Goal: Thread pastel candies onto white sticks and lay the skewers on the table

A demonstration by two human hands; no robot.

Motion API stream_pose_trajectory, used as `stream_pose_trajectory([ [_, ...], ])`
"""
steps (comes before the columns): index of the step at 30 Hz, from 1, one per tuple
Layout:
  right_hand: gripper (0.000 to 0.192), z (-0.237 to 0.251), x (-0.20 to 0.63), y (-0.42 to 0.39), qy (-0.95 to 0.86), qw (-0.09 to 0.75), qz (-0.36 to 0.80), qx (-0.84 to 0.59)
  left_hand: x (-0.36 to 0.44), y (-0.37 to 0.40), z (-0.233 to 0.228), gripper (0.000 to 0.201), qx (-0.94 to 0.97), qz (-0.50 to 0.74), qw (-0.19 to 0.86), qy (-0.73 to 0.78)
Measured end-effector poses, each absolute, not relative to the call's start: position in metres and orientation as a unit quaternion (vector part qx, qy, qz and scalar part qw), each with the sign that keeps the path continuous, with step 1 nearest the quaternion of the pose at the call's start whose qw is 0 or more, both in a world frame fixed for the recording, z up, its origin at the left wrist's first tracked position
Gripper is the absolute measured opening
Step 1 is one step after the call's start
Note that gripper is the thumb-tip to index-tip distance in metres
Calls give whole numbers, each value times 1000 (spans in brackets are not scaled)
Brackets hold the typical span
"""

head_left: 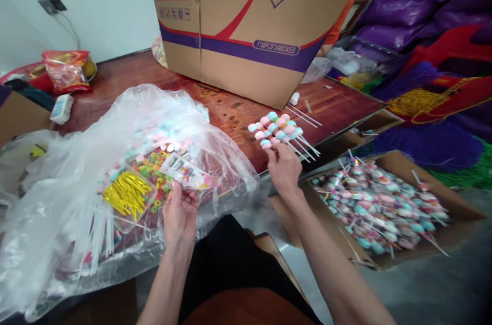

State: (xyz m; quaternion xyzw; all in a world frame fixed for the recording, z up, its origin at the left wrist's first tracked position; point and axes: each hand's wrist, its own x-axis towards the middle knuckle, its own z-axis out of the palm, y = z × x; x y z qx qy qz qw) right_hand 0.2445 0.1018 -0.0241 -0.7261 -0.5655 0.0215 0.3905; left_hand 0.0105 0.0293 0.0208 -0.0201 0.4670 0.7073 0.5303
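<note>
Between the thumb and fingers of my left hand [181, 207] is a small clear plastic bag [188, 172] with colourful print. It is held over the left part of the table. At the table's front edge, my right hand [283, 165] pinches the near end of a marshmallow skewer [266, 144]. Several more pink and blue marshmallow skewers [275, 124] lie beside it in a row, their white sticks [307, 149] pointing right. Under my left hand are gummy rings [157, 167] and a clear box of yellow twist ties [128, 194].
A large cardboard carton [246, 22] stands at the back of the table [226, 109]. Clear plastic sheeting [142, 104] covers the left side, with white sticks [98, 232] on it. Below right, an open cardboard box [457, 207] holds many wrapped marshmallow skewers. Purple sacks [407, 12] are stacked behind.
</note>
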Motion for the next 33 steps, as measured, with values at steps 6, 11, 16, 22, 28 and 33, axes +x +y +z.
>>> stream_pose_trajectory([
  [6, 7, 23, 214, 16, -627, 536, 220, -521, 2, 29, 11, 32, -3, 728, 499, 470],
  [11, 14, 39, 197, -21, -685, 533, 211, -450, 3, 25, 11, 30, 18, 743, 486, 460],
  [16, 17, 31, 198, -33, -707, 511, 191, -451, 4, 19, 16, 31, 35, 741, 494, 453],
  [22, 20, 25, 195, -42, -723, 502, 182, -439, 2, 16, 15, 33, 46, 746, 487, 452],
  [28, 23, 25, 194, -44, -741, 488, 161, -433, 2, 16, 9, 37, 54, 750, 472, 460],
  [33, 21, 29, 198, -43, -745, 476, 172, -434, 2, 16, 6, 41, 77, 749, 472, 459],
])
